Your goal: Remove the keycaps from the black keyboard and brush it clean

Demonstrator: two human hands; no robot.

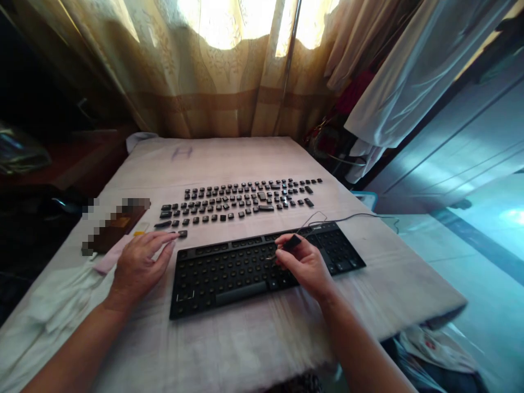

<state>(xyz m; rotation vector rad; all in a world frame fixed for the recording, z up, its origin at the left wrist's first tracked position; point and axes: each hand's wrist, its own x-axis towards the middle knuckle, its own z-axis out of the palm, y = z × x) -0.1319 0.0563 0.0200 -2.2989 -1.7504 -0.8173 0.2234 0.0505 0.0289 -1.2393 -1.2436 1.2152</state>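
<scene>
A black keyboard (245, 267) lies on the cloth-covered table (229, 158) with most of its keycaps off; the space bar and a few keys remain. My right hand (305, 265) is over its middle, fingers closed on a small black-handled tool (289, 244) whose thin tip points at the key wells. My left hand (137, 265) rests on the table at the keyboard's left end, fingers stretched toward a loose keycap (182, 233). Several rows of removed black keycaps (241, 199) lie behind the keyboard.
A brown flat object (117, 225), partly blurred, lies at the left, with a pink cloth (110, 259) below it. The keyboard's cable (356, 216) runs off the right edge. Curtains hang behind the table; white cloth is bunched at the lower left.
</scene>
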